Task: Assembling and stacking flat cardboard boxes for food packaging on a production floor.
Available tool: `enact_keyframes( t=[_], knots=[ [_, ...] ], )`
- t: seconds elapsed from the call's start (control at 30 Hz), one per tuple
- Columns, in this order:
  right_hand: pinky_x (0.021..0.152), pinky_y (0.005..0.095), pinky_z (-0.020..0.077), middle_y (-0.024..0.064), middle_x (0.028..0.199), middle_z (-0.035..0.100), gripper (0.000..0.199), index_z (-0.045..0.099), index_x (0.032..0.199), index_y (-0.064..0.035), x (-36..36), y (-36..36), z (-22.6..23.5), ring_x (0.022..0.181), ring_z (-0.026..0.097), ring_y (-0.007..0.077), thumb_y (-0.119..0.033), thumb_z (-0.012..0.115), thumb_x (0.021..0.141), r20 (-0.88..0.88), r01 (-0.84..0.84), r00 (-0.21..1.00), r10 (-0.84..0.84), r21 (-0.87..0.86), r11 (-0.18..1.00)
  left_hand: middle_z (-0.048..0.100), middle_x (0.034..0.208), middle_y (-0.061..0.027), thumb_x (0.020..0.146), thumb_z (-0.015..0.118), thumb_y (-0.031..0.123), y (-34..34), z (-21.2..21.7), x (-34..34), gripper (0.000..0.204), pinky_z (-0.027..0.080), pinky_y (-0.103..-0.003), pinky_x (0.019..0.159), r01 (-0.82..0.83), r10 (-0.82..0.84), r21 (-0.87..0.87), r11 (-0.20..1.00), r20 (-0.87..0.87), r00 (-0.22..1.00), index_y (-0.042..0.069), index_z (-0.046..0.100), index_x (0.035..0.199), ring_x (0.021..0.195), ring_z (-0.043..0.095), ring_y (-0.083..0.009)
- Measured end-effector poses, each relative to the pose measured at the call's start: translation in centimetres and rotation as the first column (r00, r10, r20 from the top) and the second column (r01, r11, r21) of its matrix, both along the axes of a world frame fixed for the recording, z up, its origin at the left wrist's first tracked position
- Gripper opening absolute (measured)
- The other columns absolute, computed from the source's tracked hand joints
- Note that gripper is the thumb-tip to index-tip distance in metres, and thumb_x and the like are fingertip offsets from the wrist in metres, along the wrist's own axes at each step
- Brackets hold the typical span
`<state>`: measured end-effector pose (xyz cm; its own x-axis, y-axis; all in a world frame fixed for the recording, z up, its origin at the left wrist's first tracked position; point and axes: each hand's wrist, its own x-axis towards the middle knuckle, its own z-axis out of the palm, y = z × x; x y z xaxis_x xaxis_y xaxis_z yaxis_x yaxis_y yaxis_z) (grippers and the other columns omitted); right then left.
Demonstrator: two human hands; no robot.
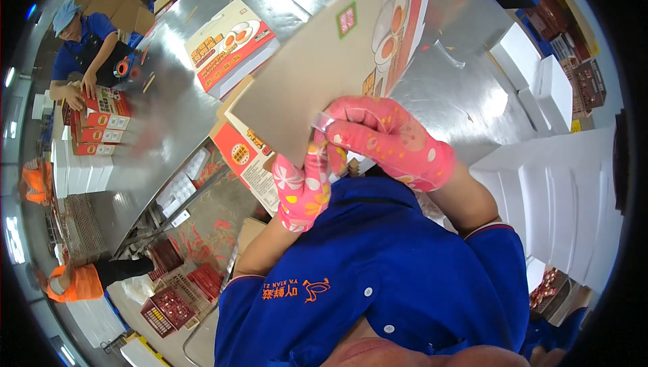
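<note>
A large printed carton (297, 76), beige with a red edge and pictures of cut eggs, stands tilted up in front of my chest. My left hand (304, 188), in a pink flowered glove, is closed on its near lower edge. My right hand (395, 141), gloved the same way, has its fingertips pinched together at that edge. Between the fingertips shows a short strip of clear tape (322, 122), lying against the carton's edge. Just behind, another part of a printed carton (241, 153) with a red panel shows beside my left hand.
On the metal table (472, 97) lies another egg-printed carton (231, 46). White foam boxes (540, 80) stand at the right, with a tall white stack (553, 198) nearer. A co-worker (88, 49) at the far left handles red cartons (101, 120). Red crates (167, 309) sit on the floor.
</note>
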<state>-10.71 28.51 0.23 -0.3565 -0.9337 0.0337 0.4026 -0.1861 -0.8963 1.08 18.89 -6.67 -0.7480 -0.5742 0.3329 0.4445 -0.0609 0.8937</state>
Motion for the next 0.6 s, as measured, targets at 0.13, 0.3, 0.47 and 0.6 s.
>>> enact_keyframes(
  t=[0.13,0.3,0.47,0.6],
  knots=[
    [0.064,0.0271,0.0435,0.0032,0.074,0.058,0.015,0.059,0.086,-0.0044,-0.2,-0.1,-2.0,0.067,0.053,0.0113,-0.016,0.051,0.091,-0.252,0.078,0.968,-0.021,0.218,0.973,0.055,0.098,-0.0048,0.092,0.048,0.007,0.0,1.2,-0.7,0.029,0.043,-0.024,0.071,-0.191,0.208,-0.188,0.963,0.074,0.975,0.004,0.043,0.12,0.083,0.051,-0.0094],
    [0.064,0.0311,0.0417,0.0066,0.074,0.057,0.01,0.059,0.085,-0.0041,0.9,-1.0,-2.9,0.071,0.054,0.0181,-0.013,0.054,0.086,-0.467,0.338,0.847,-0.254,0.105,0.935,0.055,0.102,-0.0049,0.091,0.049,0.007,-0.1,0.1,-0.2,0.03,0.043,-0.024,0.079,-0.168,0.271,-0.364,0.916,0.254,0.928,0.002,0.043,0.121,0.09,0.052,-0.012],
    [0.068,0.038,0.041,0.0065,0.078,0.059,0.01,0.06,0.084,-0.0066,1.1,-1.8,-2.6,0.073,0.053,0.0246,-0.016,0.059,0.08,-0.772,0.497,0.463,-0.436,-0.181,0.849,0.06,0.091,-0.0078,0.09,0.05,0.008,0.4,-1.2,-0.9,0.025,0.045,-0.028,0.068,-0.299,0.341,-0.294,0.908,0.099,0.935,-0.003,0.049,0.113,0.076,0.056,-0.0163],
    [0.071,0.0355,0.0445,0.0092,0.085,0.06,0.023,0.059,0.095,-0.0054,-0.2,-2.1,-2.6,0.082,0.057,0.0247,-0.011,0.066,0.074,-0.974,0.439,0.162,-0.158,-0.073,0.896,0.059,0.092,-0.0066,0.091,0.05,0.012,-1.8,-3.3,0.2,0.028,0.046,-0.027,0.065,-0.34,0.397,-0.251,0.906,0.235,0.887,0.001,0.048,0.117,0.075,0.056,-0.016]
  ],
)
